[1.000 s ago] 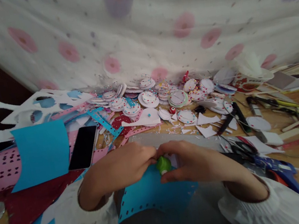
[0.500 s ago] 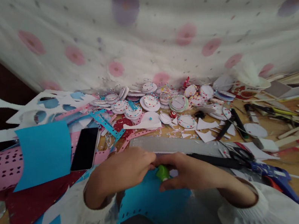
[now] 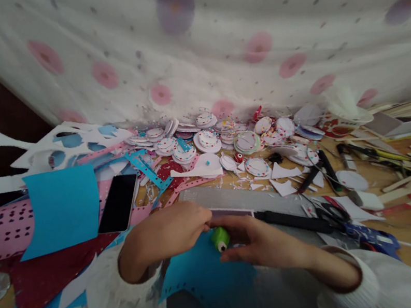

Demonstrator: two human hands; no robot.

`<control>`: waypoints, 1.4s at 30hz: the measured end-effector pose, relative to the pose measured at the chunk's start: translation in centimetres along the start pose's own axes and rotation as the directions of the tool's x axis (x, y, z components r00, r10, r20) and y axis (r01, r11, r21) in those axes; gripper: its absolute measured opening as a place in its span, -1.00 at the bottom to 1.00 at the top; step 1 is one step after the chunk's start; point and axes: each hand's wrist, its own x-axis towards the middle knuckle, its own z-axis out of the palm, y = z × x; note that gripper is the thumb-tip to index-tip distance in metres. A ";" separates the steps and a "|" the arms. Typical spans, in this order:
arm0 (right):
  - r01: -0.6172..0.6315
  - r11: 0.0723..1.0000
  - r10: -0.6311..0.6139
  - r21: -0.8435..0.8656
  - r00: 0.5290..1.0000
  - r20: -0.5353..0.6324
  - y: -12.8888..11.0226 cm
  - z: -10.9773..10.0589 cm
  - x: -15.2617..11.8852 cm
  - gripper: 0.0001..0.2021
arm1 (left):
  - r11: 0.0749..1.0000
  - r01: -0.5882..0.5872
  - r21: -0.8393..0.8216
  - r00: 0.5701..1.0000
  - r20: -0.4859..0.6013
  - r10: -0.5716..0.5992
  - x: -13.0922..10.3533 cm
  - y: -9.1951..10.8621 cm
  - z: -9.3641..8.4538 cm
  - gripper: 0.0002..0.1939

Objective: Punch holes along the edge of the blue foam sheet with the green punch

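Left hand (image 3: 171,233) and right hand (image 3: 257,240) both pinch a small green paper punch (image 3: 220,237) over perforated blue paper (image 3: 206,277); black phone (image 3: 118,203) lies well left

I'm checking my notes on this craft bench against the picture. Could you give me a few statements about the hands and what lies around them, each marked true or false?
1. Both hands meet at a small green punch. True.
2. The punch sits over a red sheet. False: a blue sheet with punched holes lies under it.
3. A dark phone lies left of the left hand. True.
4. The phone's screen is lit. False: it is black.
5. Scissors lie right of the right hand. True.
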 end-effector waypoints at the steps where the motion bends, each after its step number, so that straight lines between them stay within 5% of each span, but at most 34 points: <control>1: -0.003 0.998 0.003 0.059 1.000 -0.008 0.2 0.1 0.0 -0.52 | 1.000 -0.002 0.008 1.000 -0.001 0.002 0.0 0.0 0.1 -0.80; 7: -0.057 0.983 0.060 0.172 0.998 -0.011 0.9 0.2 0.3 -0.57 | 1.000 -0.025 0.007 0.999 -0.022 0.025 0.1 -0.2 0.5 -0.79; 22: -0.005 0.987 -0.002 -0.160 0.999 -0.044 -1.2 0.6 0.4 -0.64 | 0.999 -0.039 0.035 0.997 -0.061 0.041 0.6 -0.3 1.6 -0.81; 29: 0.123 0.908 -0.195 -0.401 0.970 -0.146 0.4 1.8 -0.1 -0.70 | 0.998 -0.056 0.026 0.996 -0.064 0.057 0.6 -0.1 1.4 -0.79; 42: 0.092 0.935 -0.135 -0.342 0.985 -0.106 0.3 1.1 0.1 -0.72 | 0.999 -0.034 0.029 0.999 -0.021 0.035 0.5 -0.2 1.1 -0.79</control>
